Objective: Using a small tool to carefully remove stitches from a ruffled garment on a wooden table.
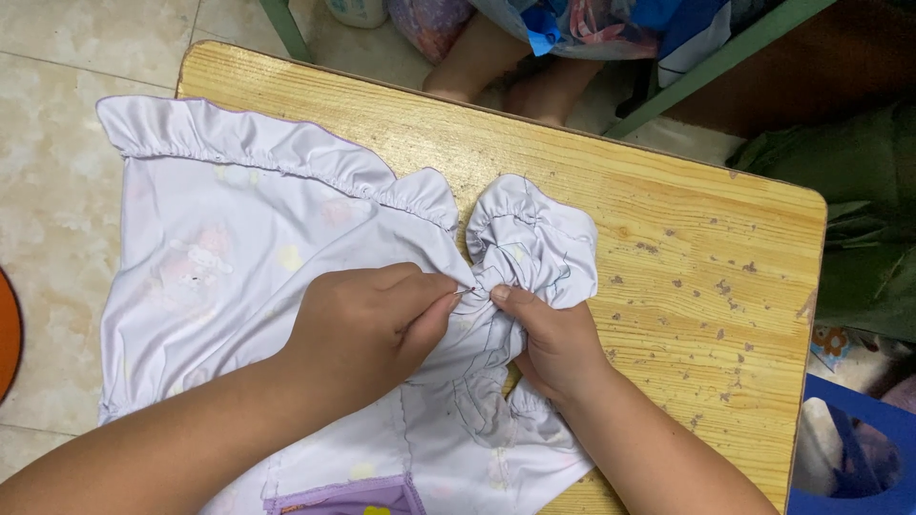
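A pale lilac child's garment [219, 257] with ruffled edges and faint cartoon prints lies spread over a wooden table [687, 248], hanging off its left side. My left hand [367, 324] pinches the fabric near the middle, thumb and finger tips closed on a fold. My right hand [553, 343] grips a bunched, gathered part of the garment [530, 243], the puffed ruffle sticking up beyond my fingers. The two hands' fingertips almost touch at the seam. Whether a needle or thread is between them is too small to tell.
The table's right part is bare wood with dark specks. Another person's legs [496, 67] show beyond the far edge, beside green metal furniture legs [711, 67]. Tiled floor lies to the left, a blue container [849, 458] at lower right.
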